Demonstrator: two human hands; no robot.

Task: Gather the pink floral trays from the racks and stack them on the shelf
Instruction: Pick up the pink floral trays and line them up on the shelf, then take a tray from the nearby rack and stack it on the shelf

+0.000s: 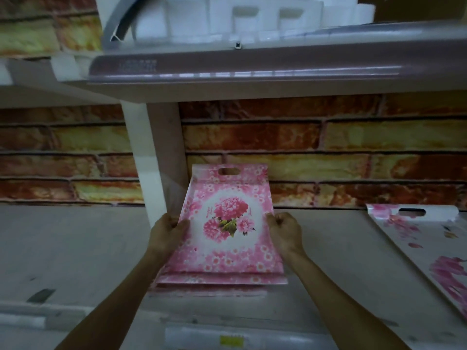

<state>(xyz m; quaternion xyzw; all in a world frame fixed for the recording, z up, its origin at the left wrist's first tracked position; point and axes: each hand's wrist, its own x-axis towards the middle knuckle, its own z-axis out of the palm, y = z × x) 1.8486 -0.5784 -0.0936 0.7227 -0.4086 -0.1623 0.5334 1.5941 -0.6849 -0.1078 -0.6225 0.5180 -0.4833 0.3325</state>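
Observation:
A pink floral tray (228, 223) with a handle cutout at its far end lies on top of a small stack of like trays (214, 286) on the grey shelf (75, 248). My left hand (168, 232) grips the top tray's left edge, and my right hand (284, 231) grips its right edge. The tray's far end is tilted up toward the brick-pattern wall.
A white upright post (149, 152) stands just left of the tray. An upper shelf (252, 82) with white foam blocks hangs overhead. A white tray with pink flowers (417, 238) lies at the right. A plastic-wrapped item (227, 337) sits at the front edge.

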